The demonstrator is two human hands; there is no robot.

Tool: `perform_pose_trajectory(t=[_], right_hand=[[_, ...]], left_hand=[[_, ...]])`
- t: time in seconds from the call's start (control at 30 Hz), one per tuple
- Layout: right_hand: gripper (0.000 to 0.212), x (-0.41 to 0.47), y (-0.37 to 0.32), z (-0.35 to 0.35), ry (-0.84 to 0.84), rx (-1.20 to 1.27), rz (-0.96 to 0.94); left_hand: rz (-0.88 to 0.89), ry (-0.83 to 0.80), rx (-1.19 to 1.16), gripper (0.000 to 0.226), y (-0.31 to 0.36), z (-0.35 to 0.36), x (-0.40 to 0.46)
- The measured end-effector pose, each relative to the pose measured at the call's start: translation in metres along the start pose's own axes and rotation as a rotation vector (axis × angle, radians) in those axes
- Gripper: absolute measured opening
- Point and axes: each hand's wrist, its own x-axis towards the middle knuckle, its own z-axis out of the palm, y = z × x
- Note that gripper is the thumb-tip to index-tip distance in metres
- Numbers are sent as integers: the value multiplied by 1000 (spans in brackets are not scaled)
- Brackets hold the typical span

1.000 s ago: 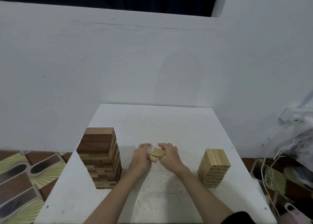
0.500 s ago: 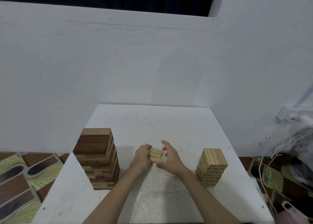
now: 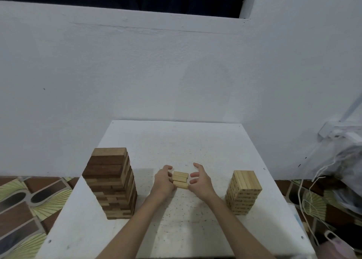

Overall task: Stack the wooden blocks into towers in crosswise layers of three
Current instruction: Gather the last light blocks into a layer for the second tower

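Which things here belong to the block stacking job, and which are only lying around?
Job: three light blocks between left hand and right hand; dark tower; light tower; table.
Lying about: plastic bag, white cords, patterned floor.

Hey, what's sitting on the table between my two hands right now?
In the head view, three light wooden blocks lie side by side on the white table, between the left hand and right hand.

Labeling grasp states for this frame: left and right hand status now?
Left hand: fingers curled against the left ends of the three light blocks, touching, not gripping.
Right hand: open, fingers spread beside the blocks, holding nothing.
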Motion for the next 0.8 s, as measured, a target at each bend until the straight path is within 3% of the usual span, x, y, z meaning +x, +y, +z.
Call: perform_pose_trajectory(t=[0.8], right_hand=[[53, -3, -3, 8, 196, 100, 62]], left_hand=[[-91, 55, -202, 46, 1, 4, 2]])
